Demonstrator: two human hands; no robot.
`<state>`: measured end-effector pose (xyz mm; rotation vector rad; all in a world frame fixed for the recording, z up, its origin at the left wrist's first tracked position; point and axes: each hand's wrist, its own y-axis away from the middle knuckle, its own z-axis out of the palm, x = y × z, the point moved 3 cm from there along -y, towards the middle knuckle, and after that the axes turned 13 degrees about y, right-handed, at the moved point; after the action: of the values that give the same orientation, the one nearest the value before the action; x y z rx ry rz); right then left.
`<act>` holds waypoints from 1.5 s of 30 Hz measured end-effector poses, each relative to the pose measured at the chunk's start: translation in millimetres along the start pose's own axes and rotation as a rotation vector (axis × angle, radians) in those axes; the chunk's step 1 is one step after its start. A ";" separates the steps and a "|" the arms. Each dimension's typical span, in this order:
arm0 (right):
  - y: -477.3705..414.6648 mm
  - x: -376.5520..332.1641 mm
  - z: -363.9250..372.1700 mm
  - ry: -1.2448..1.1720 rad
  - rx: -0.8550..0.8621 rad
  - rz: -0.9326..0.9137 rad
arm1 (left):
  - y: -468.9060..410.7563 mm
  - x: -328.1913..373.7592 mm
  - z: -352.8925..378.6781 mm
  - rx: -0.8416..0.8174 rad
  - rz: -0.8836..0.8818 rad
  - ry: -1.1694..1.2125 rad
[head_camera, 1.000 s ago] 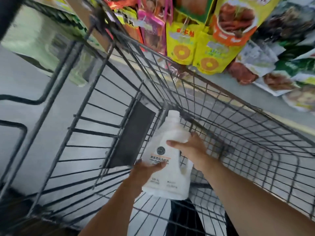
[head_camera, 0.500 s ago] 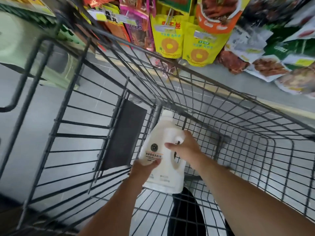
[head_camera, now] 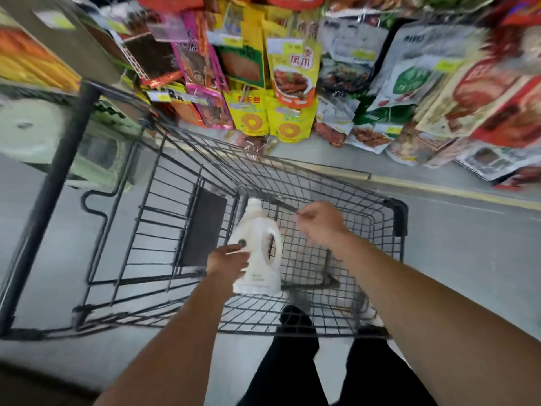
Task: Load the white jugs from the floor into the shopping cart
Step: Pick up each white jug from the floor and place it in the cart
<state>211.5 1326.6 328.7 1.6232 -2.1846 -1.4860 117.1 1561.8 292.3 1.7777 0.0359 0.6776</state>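
One white jug (head_camera: 259, 269) with a side handle and a round dark logo stands in the left part of the grey wire shopping cart (head_camera: 399, 213), its cap pointing away from me. My left hand (head_camera: 227, 260) holds the jug's left side, the thumb lying across the label. My right hand (head_camera: 319, 224) hovers above the basket to the right of the jug, fingers loosely curled, holding nothing and not touching the jug. The picture is blurred by motion. No other jug shows.
Snack packets (head_camera: 289, 83) hang on a rack just beyond the cart. A dark flat panel (head_camera: 205, 230) sits on the basket's left wall. My legs in black trousers (head_camera: 295, 361) stand behind the cart on grey floor. A pale green object (head_camera: 35, 133) is at far left.
The jug has gone down into the cart's left side. My right hand has let go of its handle and risen to the right. The view has pulled back from the cart.
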 end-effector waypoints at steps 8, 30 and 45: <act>81.2 57.4 -94.4 -0.248 0.072 0.020 | 123.5 21.9 70.6 -0.110 0.240 -0.062; 286.4 414.8 -347.2 -0.656 0.406 0.090 | 407.1 -123.5 420.7 -0.276 0.615 -0.410; 369.0 666.1 -407.5 -1.019 0.761 0.406 | 494.1 -257.0 650.9 -0.528 0.573 -0.757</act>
<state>-138.0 553.6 490.8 0.2592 -3.6341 -1.6256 47.3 739.4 521.6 1.4152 -1.0974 0.3144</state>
